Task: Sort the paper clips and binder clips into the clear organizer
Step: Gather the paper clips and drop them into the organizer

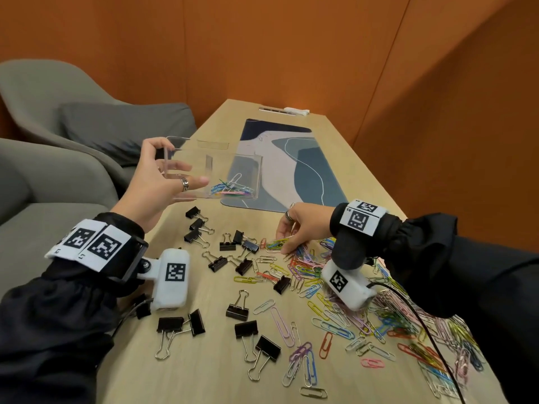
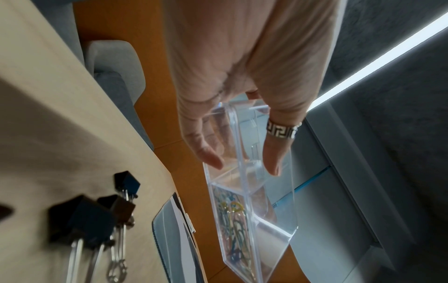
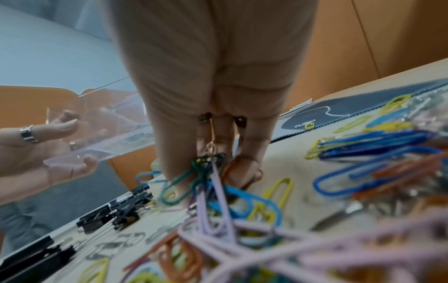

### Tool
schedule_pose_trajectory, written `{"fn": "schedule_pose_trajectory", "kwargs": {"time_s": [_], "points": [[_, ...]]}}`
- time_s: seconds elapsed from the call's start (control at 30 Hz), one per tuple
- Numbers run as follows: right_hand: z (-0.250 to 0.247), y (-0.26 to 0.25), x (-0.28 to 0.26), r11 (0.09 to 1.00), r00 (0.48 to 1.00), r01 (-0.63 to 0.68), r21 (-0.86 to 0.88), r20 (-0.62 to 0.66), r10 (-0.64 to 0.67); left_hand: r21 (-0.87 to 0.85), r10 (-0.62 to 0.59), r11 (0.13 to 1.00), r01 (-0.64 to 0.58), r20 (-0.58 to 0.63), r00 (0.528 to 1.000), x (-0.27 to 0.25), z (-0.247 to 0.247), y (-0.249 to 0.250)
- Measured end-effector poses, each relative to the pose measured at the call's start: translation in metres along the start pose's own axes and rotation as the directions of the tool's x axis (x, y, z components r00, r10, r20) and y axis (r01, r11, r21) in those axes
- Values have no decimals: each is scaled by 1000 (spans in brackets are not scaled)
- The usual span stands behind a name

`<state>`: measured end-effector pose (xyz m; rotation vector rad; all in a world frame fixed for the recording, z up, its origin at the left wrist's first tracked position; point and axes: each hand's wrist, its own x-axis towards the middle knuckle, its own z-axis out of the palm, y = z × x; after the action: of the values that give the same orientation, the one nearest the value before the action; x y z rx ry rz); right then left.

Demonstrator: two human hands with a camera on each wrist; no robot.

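Observation:
My left hand [image 1: 163,176] holds the clear organizer [image 1: 215,173] in the air above the table's left side, thumb on its rim and fingers under it; the left wrist view shows the left hand [image 2: 240,164] gripping the organizer [image 2: 252,201]. Several coloured paper clips [image 1: 230,189] lie in its right compartment. My right hand [image 1: 287,237] pinches a bunch of coloured paper clips [image 1: 275,244] at the table; the right wrist view shows the fingers [image 3: 184,166] closed on those paper clips [image 3: 206,172]. Black binder clips [image 1: 218,262] are scattered on the wood.
A big heap of coloured paper clips [image 1: 379,316] covers the table's right front. A blue and grey desk mat [image 1: 291,164] lies further back. Grey armchairs [image 1: 73,118] stand left of the table [image 1: 189,360]. A cable [image 1: 420,316] runs from my right wrist camera.

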<state>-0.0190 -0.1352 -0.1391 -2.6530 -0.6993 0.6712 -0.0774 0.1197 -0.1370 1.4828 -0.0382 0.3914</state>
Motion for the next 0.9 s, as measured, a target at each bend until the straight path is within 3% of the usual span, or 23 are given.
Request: {"fn": "schedule_pose_trajectory", "kwargs": {"time_s": [0.4, 0.77, 0.9], "points": [[-15, 8, -6, 993, 991, -40, 113, -124, 54, -9, -12, 1000, 12, -2, 1000, -1, 4, 1], [-90, -41, -15, 944, 905, 165, 285, -425, -30, -2, -5, 1000, 5, 82, 997, -3, 8, -2], [-95, -65, -11, 941, 888, 212, 265, -455, -73, -14, -11, 1000, 13, 126, 992, -5, 10, -3]]}}
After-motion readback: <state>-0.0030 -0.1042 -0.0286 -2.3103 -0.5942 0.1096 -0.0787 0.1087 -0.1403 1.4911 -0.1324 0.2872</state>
